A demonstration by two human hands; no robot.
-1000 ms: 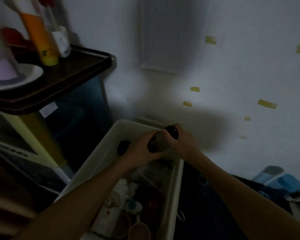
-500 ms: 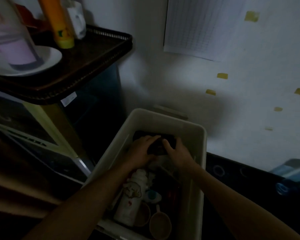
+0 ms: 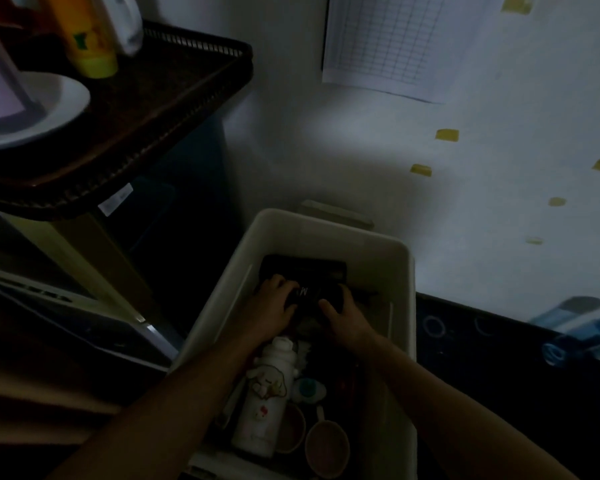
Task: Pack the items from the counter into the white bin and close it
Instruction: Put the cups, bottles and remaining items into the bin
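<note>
The white bin [image 3: 329, 226] stands open on the floor against the wall. Both of my hands reach down into its far end. My left hand [image 3: 269, 306] and my right hand [image 3: 343, 313] grip the two ends of a dark bottle-like object [image 3: 310, 294] with a small white mark on it. It lies over a black flat item [image 3: 302, 263] at the bin's back. Nearer to me inside the bin lie a white cartoon-printed bottle [image 3: 265, 400], two brown cups [image 3: 326, 445] and a small white and teal piece [image 3: 309, 389].
A dark tray [image 3: 160, 91] at upper left carries an orange bottle [image 3: 84, 32], a white bowl [image 3: 49, 112] and a white mug [image 3: 125, 19]. A gridded paper sheet [image 3: 395, 46] hangs on the wall. A black mat [image 3: 499, 358] and blue slippers [image 3: 582, 334] lie to the right.
My hands have lowered the dark object from above the bin's rim down into its far end. The camera has tilted down and closer to the bin.
</note>
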